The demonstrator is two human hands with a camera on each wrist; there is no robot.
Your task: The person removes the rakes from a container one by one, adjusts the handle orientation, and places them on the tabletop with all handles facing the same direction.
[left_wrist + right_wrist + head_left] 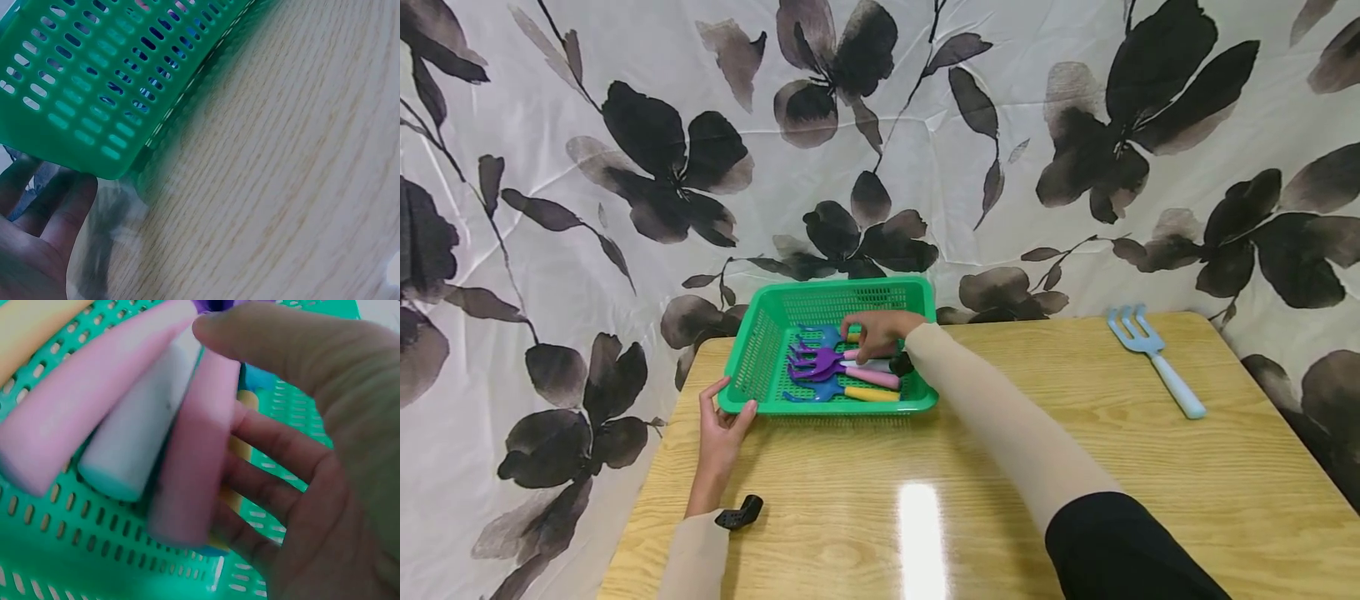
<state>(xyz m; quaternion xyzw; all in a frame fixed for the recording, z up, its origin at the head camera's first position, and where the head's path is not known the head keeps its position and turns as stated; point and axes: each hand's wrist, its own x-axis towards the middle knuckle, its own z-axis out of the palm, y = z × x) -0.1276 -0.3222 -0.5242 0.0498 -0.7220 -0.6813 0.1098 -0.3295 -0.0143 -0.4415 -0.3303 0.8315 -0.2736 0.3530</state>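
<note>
A green perforated basket (pixel 820 409) stands at the back left of the table. My left hand (pixel 721 429) holds its near left corner, thumb at the front rim and fingers along the left side. Inside lie several small garden forks. My right hand (pixel 882 330) reaches in from the right and grips a purple garden fork by its pink handle (pixel 194 456), thumb at the top and fingers along the side. Beside that lie a pale blue handle (pixel 134 434) and another pink handle (pixel 81 406). Blue forks with yellow handles (pixel 871 394) lie at both sides.
On the right of the wooden table (pixel 1000 433) lies a light blue garden fork (pixel 1167 367), tines toward the back. A floral cloth (pixel 970 192) hangs right behind the table. Black wrist straps show on both arms.
</note>
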